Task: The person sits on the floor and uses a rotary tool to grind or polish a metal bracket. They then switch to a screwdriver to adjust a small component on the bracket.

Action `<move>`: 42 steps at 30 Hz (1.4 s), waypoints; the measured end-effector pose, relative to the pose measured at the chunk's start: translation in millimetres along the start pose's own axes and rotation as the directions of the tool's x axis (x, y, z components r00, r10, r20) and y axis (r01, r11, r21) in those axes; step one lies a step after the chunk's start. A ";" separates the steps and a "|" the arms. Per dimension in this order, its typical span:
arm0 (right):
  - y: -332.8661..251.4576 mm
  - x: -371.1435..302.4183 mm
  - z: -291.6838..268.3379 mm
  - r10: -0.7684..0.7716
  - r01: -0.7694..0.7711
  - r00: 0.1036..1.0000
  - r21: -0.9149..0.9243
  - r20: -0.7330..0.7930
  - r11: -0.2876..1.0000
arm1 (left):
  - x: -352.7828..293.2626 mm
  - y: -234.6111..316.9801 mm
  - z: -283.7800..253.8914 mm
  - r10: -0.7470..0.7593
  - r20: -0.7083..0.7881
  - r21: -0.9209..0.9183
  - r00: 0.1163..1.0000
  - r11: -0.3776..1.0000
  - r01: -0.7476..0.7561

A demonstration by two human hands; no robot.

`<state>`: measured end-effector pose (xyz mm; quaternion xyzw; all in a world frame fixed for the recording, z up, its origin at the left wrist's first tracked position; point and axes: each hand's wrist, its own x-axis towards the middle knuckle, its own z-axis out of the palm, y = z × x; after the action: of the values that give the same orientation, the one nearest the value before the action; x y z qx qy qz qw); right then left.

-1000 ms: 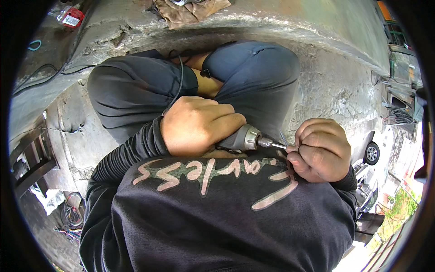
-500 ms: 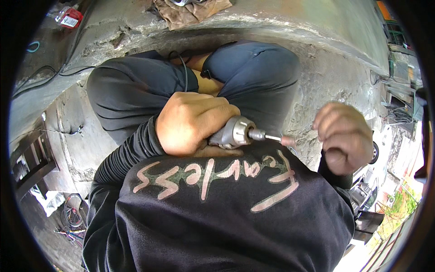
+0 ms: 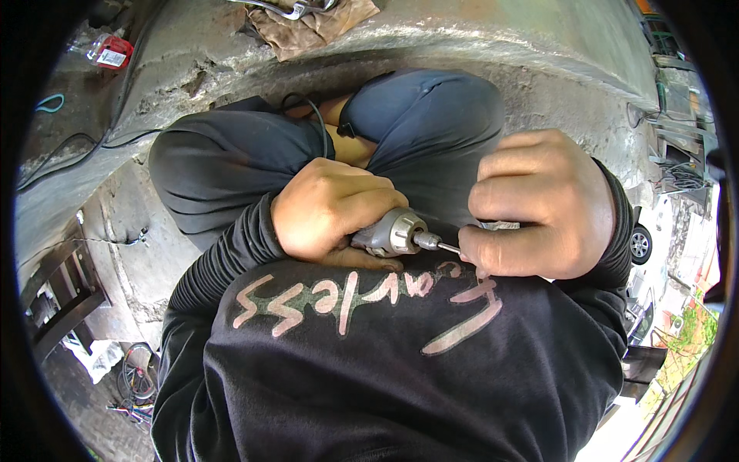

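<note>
My left hand [image 3: 331, 208] is wrapped round the body of a grey rotary tool [image 3: 394, 234], which lies across my lap in front of my stomach. From the tool's collet a thin metal bit [image 3: 448, 247] points to the right. My right hand [image 3: 531, 208] is curled, with its thumb and fingertips closed at the far end of that bit. Those fingers hide the bit's head. A black cord [image 3: 322, 131] runs up between my legs beyond my left hand.
A low concrete ledge [image 3: 462, 46] crosses beyond my knees, with a brown cloth [image 3: 312, 31] and a metal piece [image 3: 289, 11] on it. Far left are a red-labelled bottle [image 3: 112, 54] and black cables [image 3: 81, 142]. Coiled cables [image 3: 681, 177] lie at the right.
My right hand has moved left from the side and closed at the end of the bit, covering its reddish-brown head. The left hand still grips the tool, almost unmoved.
</note>
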<state>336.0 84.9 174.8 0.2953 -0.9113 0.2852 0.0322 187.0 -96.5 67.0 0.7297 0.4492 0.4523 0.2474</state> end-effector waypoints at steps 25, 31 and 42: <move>-13.4 1.8 9.2 -0.021 0.015 1.000 -0.239 -0.023 0.971 | 0.6 -13.7 3.0 0.038 0.087 -0.148 0.996 0.989 -0.025; -19.9 1.1 3.7 0.022 -0.006 0.998 -0.255 0.060 0.967 | 2.0 -15.3 5.5 0.075 0.085 -0.125 0.994 0.990 -0.064; -16.2 -15.9 14.3 -0.035 -0.013 0.986 -0.282 -0.165 0.959 | -1.9 -16.0 7.9 0.052 0.068 -0.106 0.996 0.993 -0.045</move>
<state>359.7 74.8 167.4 0.2676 -0.9349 0.1764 0.1525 186.7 -90.3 50.2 0.7420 0.3980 0.4549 0.2900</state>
